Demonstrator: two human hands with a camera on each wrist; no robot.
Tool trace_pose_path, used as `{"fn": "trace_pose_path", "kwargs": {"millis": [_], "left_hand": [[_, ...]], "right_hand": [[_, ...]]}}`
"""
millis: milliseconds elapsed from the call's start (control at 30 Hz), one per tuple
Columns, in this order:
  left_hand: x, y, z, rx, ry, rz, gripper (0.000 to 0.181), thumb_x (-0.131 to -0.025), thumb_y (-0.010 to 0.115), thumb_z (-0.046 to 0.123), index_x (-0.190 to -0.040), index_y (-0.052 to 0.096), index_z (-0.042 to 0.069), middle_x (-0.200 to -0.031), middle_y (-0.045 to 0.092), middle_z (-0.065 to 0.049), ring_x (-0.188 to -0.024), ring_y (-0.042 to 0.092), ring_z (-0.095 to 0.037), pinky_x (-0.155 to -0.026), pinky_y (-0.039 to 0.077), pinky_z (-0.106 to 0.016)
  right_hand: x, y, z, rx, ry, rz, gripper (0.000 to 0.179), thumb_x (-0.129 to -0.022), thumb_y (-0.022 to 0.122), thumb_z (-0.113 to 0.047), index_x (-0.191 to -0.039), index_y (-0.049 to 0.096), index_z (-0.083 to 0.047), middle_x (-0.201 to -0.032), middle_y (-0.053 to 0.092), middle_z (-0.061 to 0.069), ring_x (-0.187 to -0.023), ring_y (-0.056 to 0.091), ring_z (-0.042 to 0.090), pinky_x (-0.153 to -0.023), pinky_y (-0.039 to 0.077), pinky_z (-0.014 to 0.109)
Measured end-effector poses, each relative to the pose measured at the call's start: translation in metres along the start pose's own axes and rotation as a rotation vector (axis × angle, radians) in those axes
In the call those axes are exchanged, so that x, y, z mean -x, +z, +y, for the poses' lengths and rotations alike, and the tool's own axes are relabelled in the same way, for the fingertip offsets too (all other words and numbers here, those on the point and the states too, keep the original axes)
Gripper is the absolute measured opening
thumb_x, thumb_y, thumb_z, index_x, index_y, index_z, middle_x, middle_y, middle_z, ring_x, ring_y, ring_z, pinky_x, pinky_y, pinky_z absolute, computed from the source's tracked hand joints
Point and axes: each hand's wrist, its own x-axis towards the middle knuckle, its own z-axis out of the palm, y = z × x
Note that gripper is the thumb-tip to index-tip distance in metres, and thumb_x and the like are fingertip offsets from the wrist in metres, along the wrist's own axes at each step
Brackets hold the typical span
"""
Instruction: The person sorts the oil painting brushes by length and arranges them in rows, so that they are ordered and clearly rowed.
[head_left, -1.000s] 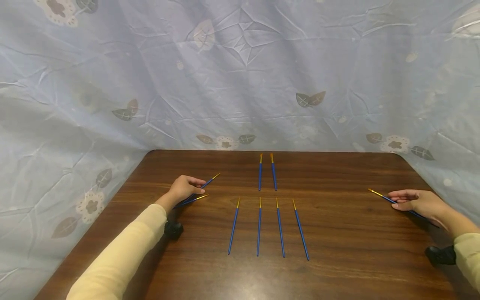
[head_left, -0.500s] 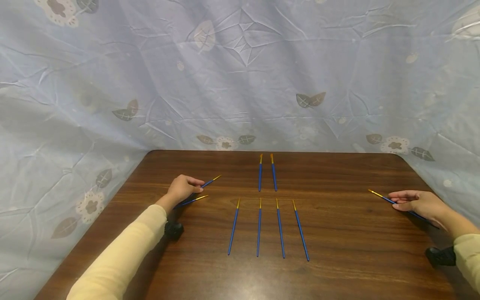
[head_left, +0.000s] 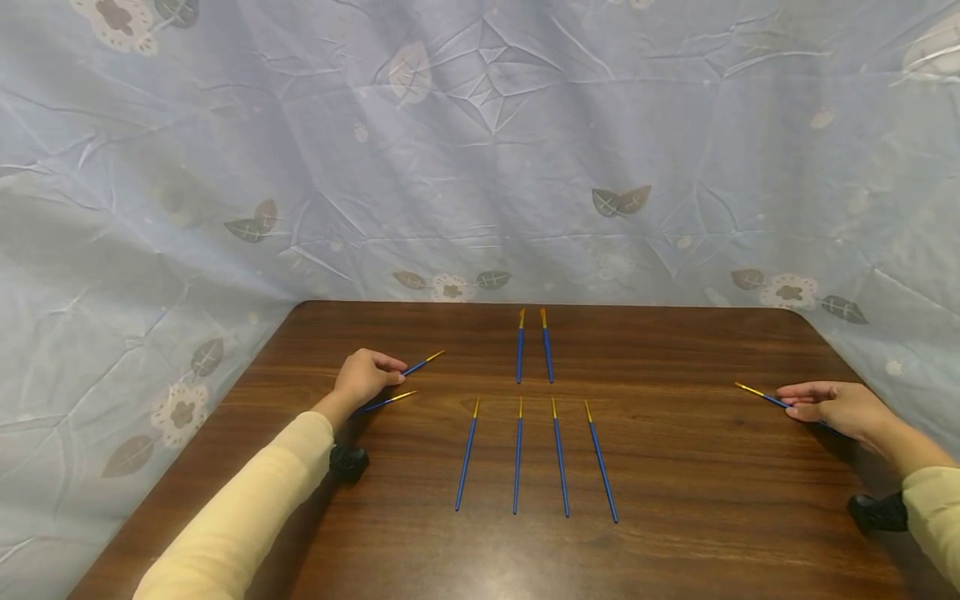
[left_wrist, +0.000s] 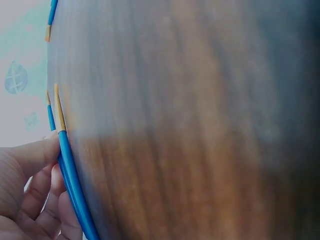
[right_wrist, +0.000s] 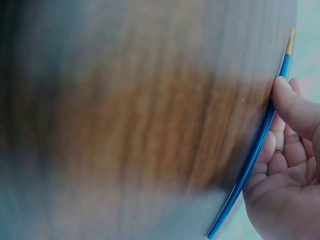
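On the table's left side, my left hand (head_left: 365, 375) pinches a thin blue paintbrush (head_left: 423, 363) with a yellow tip pointing right and away. A second paintbrush (head_left: 387, 402) lies just nearer, its rear end hidden by the hand. In the left wrist view this second paintbrush (left_wrist: 72, 175) crosses in front of the thumb, and the pinched paintbrush (left_wrist: 51, 116) passes behind the thumb tip. Far right, my right hand (head_left: 840, 408) pinches another paintbrush (head_left: 761, 395) between thumb and fingers, tip pointing left. The right wrist view shows this paintbrush (right_wrist: 257, 140) along the curled fingers.
Several paintbrushes (head_left: 519, 454) lie in a spread row at mid-table, tips away from me. Two thicker paintbrushes (head_left: 520, 354) lie side by side behind them. The brown wooden table (head_left: 675, 517) meets a patterned grey curtain (head_left: 480, 167) at its back and sides.
The paintbrush in my left hand has shifted slightly to the right. The right hand's paintbrush has tilted a little, and its rear end is less visible. The other paintbrushes stay put.
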Motion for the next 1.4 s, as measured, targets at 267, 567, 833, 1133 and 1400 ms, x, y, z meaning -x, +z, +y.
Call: {"fn": "trace_pose_path", "kwargs": {"millis": [267,567,833,1133,1400], "left_hand": [[0.001,-0.001,-0.003,0.064,0.005,0.017,0.016,-0.084,0.076,0.011,-0.099,0.076,0.005,-0.085,0.073,-0.004,-0.089,0.066,-0.024,-0.088,0.05,-0.043],[0.004,-0.011,-0.001,0.181,0.043,-0.012,0.019,-0.089,0.072,0.009,-0.105,0.072,0.0,-0.092,0.072,-0.007,-0.085,0.062,-0.019,-0.075,0.052,-0.03],[0.013,-0.023,0.007,0.365,0.055,-0.129,0.029,-0.096,0.062,0.01,-0.123,0.064,-0.001,-0.115,0.064,-0.022,-0.098,0.059,-0.036,-0.075,0.055,-0.038],[0.026,-0.024,0.02,0.421,0.053,-0.204,0.034,-0.099,0.056,0.009,-0.131,0.056,-0.005,-0.107,0.06,-0.021,-0.078,0.053,-0.022,-0.072,0.054,-0.032],[0.039,-0.022,0.03,0.524,-0.006,-0.238,0.032,-0.098,0.058,0.008,-0.127,0.058,-0.007,-0.088,0.058,-0.011,-0.062,0.048,-0.013,-0.062,0.05,-0.026]], "right_hand": [[-0.003,0.001,-0.004,-0.025,0.007,0.001,0.05,-0.09,0.07,-0.013,-0.126,0.052,0.018,-0.098,0.073,-0.001,-0.083,0.064,0.003,-0.071,0.054,0.022],[0.002,-0.003,-0.001,-0.009,-0.006,0.019,0.044,-0.093,0.067,-0.016,-0.127,0.056,0.011,-0.101,0.07,-0.011,-0.085,0.063,0.0,-0.072,0.053,0.019],[0.004,-0.005,-0.018,0.071,0.005,0.038,0.048,-0.098,0.06,-0.032,-0.134,0.055,0.0,-0.109,0.067,-0.005,-0.087,0.057,-0.006,-0.072,0.052,0.021],[0.008,0.01,-0.043,0.033,0.021,0.009,0.053,-0.104,0.047,-0.023,-0.146,0.033,0.007,-0.145,0.027,0.037,-0.117,0.048,0.035,-0.079,0.053,0.025],[0.012,0.026,-0.064,-0.035,0.009,0.007,0.05,-0.103,0.046,-0.014,-0.143,0.033,0.013,-0.136,0.045,0.023,-0.095,0.05,-0.002,-0.077,0.054,0.028]]}}
